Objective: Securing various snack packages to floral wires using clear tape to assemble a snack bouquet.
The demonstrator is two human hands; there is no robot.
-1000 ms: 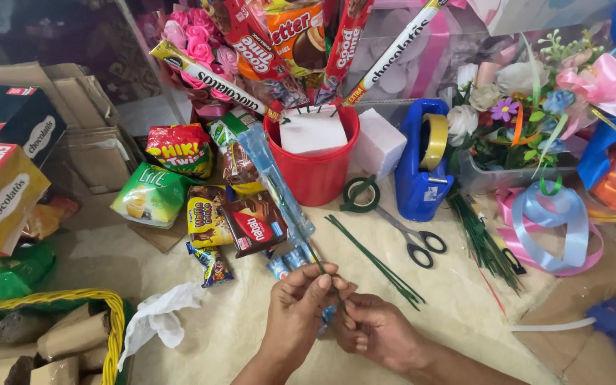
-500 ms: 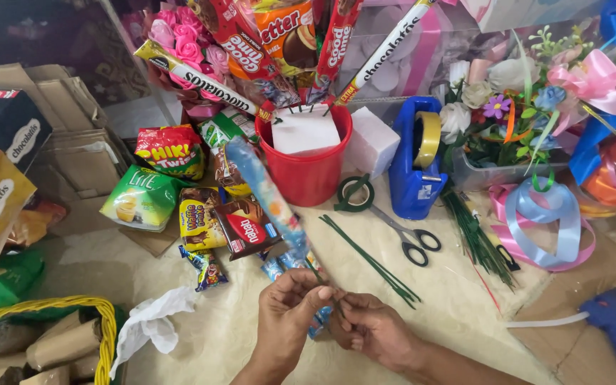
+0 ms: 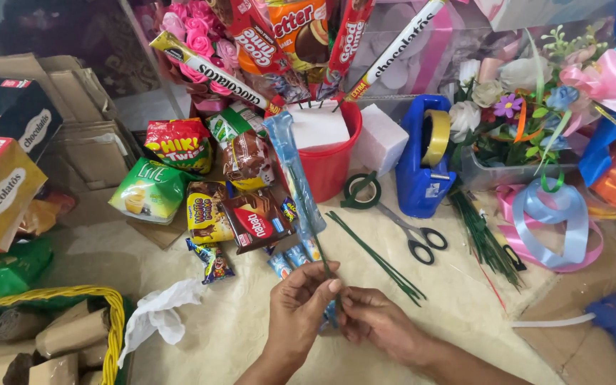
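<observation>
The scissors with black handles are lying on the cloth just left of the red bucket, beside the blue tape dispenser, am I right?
Not quite: the head view shows the scissors to the right of the red bucket, below the blue tape dispenser. They do lie on the cloth.

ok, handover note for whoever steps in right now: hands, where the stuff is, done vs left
Left hand: pinching a green wire stem against the lower end of a long blue-wrapped snack pack, held upright-tilted.
Right hand: fingers at the same spot, bracing the pack's bottom end.
Nearby: spare green stems on the cloth, scissors, green tape roll, blue tape dispenser.
Done: red bucket already carries several snack packs on sticks.
Left: stem not visibly fixed to this pack; loose snack packs lie unmounted.
</observation>
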